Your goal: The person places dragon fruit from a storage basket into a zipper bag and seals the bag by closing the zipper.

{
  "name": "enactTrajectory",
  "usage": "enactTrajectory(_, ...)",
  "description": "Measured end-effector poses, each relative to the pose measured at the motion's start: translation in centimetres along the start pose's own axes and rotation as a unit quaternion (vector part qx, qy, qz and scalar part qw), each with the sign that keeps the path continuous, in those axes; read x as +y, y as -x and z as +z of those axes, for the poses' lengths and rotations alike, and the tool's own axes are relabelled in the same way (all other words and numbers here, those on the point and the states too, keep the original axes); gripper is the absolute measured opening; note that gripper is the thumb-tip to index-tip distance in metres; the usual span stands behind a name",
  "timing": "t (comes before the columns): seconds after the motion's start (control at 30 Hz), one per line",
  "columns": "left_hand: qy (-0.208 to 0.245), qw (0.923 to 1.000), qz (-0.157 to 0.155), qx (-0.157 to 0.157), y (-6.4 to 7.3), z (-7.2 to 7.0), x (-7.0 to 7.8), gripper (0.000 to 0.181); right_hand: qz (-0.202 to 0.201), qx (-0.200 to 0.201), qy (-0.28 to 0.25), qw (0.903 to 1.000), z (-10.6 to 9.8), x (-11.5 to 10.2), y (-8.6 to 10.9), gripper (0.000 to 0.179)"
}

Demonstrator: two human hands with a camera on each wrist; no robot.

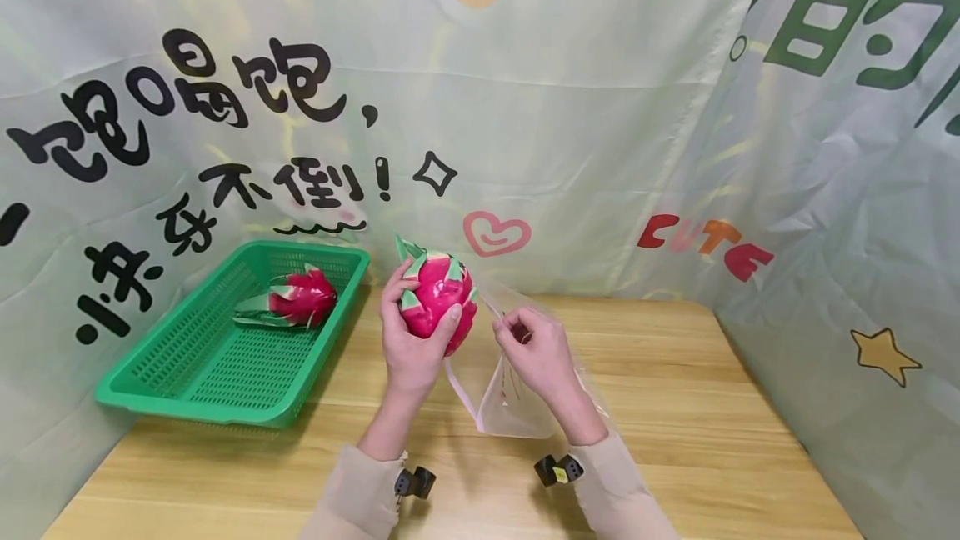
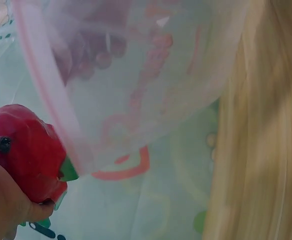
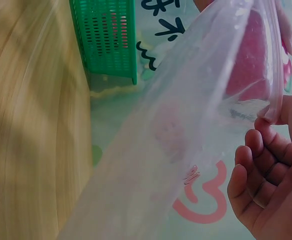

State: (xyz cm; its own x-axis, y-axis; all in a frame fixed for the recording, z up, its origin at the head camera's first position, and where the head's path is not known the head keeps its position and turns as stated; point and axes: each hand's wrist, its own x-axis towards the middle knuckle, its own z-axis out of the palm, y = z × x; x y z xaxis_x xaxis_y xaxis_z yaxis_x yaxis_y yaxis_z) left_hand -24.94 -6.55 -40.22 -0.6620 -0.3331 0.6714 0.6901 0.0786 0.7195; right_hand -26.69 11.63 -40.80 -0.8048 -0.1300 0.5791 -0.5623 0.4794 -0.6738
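Note:
A red dragon fruit with green scale tips is held up above the table by my left hand, its fingers and thumb curled round the fruit. My right hand pinches the edge of a clear plastic bag with a pink rim, just right of the fruit. The bag hangs down with its mouth spread toward the fruit. In the right wrist view, thumb and index finger grip the bag's rim, and the fruit shows pink beside and behind the film. The left wrist view has the fruit next to the bag's rim.
A green plastic basket stands on the left of the wooden table. A second dragon fruit lies inside it. A printed cloth hangs behind and along the sides of the table.

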Motion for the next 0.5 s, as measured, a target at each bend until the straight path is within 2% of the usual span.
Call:
enactTrajectory(0.13, 0.002, 1.0000, -0.005, 0.002, 0.3, 0.8, 0.0, 0.053, 0.003, 0.000, 0.000, 1.0000, 0.1, 0.0, 0.0, 0.016)
enactTrajectory(0.27, -0.003, 0.9999, 0.008, 0.008, 0.8, 1.5, -0.3, 0.052, 0.008, -0.001, -0.004, 1.0000, 0.2, -0.1, 0.0, 0.016)
enactTrajectory(0.5, -0.017, 0.9998, 0.008, -0.003, 1.5, 2.1, -0.8, 0.052, 0.009, 0.000, -0.015, 0.9999, 0.2, -0.2, 0.1, 0.016)
